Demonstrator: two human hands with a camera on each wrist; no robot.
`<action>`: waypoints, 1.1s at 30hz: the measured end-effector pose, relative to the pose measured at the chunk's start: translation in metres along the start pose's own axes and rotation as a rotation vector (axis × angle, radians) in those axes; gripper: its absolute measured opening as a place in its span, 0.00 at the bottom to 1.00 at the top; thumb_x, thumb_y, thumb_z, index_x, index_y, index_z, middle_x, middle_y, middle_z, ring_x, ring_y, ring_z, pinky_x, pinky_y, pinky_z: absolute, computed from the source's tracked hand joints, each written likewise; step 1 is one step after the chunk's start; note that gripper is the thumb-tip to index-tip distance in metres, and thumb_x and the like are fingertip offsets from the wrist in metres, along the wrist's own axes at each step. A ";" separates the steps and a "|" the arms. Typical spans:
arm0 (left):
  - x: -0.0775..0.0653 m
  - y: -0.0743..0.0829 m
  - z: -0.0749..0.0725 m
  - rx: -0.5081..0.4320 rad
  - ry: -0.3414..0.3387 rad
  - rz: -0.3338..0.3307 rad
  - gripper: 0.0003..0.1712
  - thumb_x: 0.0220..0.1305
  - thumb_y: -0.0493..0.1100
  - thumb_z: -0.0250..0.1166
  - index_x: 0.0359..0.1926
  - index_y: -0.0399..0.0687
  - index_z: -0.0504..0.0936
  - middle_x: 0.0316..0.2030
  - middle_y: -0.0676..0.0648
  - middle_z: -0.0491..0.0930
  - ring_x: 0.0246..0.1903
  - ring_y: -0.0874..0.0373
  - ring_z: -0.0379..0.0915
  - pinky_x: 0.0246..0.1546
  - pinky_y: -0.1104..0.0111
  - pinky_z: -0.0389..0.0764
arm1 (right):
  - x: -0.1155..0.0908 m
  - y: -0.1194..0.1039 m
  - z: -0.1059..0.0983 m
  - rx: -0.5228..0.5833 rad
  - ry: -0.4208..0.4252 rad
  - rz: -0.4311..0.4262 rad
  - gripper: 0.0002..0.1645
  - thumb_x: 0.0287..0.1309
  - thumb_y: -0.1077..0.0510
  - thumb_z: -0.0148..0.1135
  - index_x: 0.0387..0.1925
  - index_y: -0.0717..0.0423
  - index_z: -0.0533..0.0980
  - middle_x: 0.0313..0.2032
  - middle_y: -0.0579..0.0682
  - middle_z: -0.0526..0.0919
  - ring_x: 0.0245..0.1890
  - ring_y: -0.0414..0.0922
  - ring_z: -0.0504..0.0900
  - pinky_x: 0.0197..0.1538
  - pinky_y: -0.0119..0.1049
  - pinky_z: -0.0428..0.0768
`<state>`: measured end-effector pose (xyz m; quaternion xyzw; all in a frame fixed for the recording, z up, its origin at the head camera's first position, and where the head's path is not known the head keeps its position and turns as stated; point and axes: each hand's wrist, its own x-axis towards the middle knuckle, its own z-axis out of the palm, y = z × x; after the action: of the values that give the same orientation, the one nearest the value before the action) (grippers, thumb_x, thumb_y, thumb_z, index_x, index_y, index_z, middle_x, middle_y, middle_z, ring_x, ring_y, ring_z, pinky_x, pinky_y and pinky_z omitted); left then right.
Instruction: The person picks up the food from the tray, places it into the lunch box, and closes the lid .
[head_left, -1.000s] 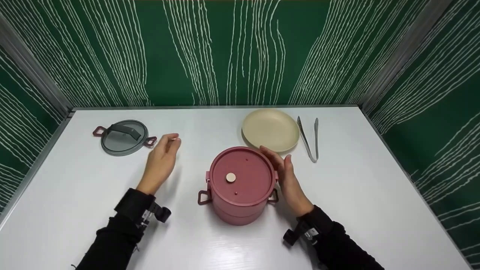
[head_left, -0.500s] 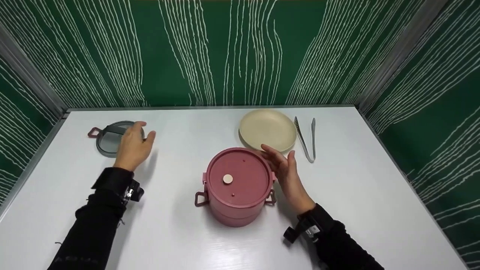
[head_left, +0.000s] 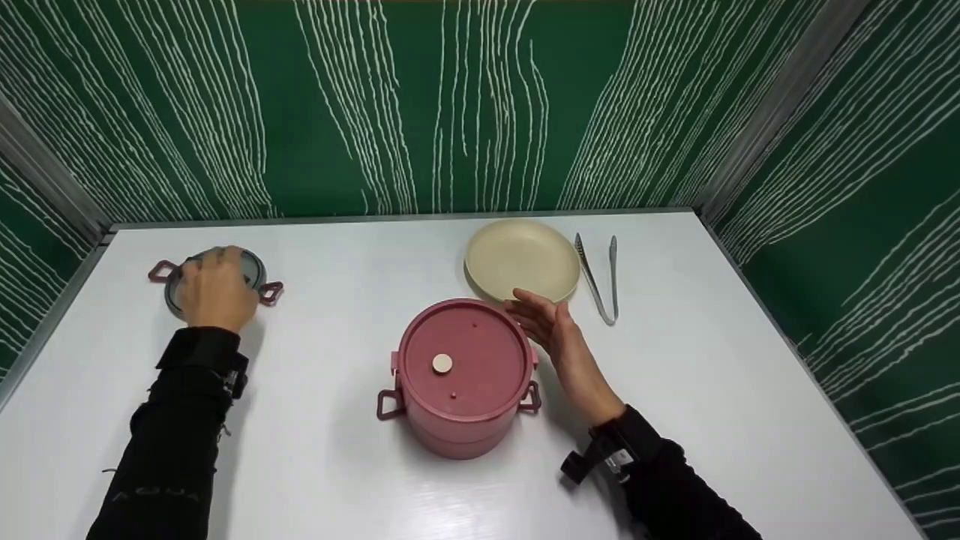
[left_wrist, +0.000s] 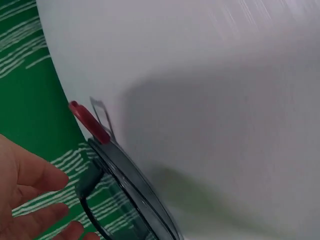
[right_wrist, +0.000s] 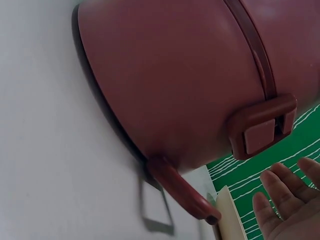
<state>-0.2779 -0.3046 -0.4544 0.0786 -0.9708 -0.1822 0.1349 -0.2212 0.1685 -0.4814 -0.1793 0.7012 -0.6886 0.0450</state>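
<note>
A grey glass lid [head_left: 253,268] with a dark raised handle [left_wrist: 89,184] and red side loops lies at the table's far left. My left hand [head_left: 219,289] is over it and hides much of the glass. In the left wrist view, its fingers are loosely bent and spread close to the dark handle, with a gap between. A tall dusky-red pot [head_left: 469,360] with a red lid and a pale knob stands in the middle. Beside its right side, my right hand [head_left: 564,349] is held with extended fingers; the right wrist view shows them apart from the pot's clip [right_wrist: 262,130].
A beige plate [head_left: 523,259] lies behind the pot, and metal tongs [head_left: 600,289] rest just to its right. Dark red loop handles [head_left: 390,405] jut from the pot's sides. Green walls with white streaks bound the white table [head_left: 315,465].
My left hand has moved left, from between the pot and the glass lid to over that lid. The right hand stays by the pot. The whole view shifts slightly.
</note>
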 end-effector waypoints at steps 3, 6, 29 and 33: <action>-0.001 -0.010 -0.001 0.072 -0.011 -0.037 0.35 0.65 0.32 0.66 0.71 0.26 0.70 0.71 0.18 0.65 0.67 0.12 0.59 0.60 0.21 0.71 | 0.000 0.000 0.001 -0.004 -0.002 0.002 0.57 0.79 0.21 0.24 0.79 0.64 0.63 0.74 0.70 0.71 0.75 0.57 0.74 0.76 0.33 0.72; -0.002 -0.018 -0.002 0.110 -0.025 -0.047 0.33 0.67 0.32 0.65 0.71 0.26 0.70 0.69 0.17 0.66 0.66 0.11 0.60 0.60 0.23 0.72 | 0.000 0.001 0.002 -0.005 -0.002 0.001 0.58 0.78 0.21 0.25 0.78 0.64 0.65 0.73 0.72 0.71 0.74 0.56 0.75 0.75 0.31 0.74; 0.003 -0.016 -0.009 0.288 -0.069 0.068 0.20 0.75 0.28 0.55 0.65 0.26 0.75 0.57 0.16 0.72 0.60 0.18 0.67 0.56 0.24 0.74 | -0.001 -0.001 0.001 0.027 -0.004 0.032 0.64 0.72 0.15 0.23 0.79 0.64 0.61 0.74 0.70 0.71 0.72 0.47 0.77 0.75 0.32 0.72; 0.001 -0.014 -0.008 0.297 -0.028 0.115 0.19 0.73 0.28 0.57 0.61 0.26 0.79 0.54 0.16 0.74 0.57 0.19 0.70 0.51 0.24 0.77 | -0.001 0.000 0.001 0.036 0.004 0.030 0.64 0.72 0.15 0.24 0.80 0.63 0.60 0.74 0.69 0.72 0.71 0.44 0.77 0.75 0.32 0.72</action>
<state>-0.2753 -0.3208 -0.4522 0.0397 -0.9917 -0.0295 0.1184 -0.2199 0.1682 -0.4814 -0.1666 0.6912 -0.7009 0.0569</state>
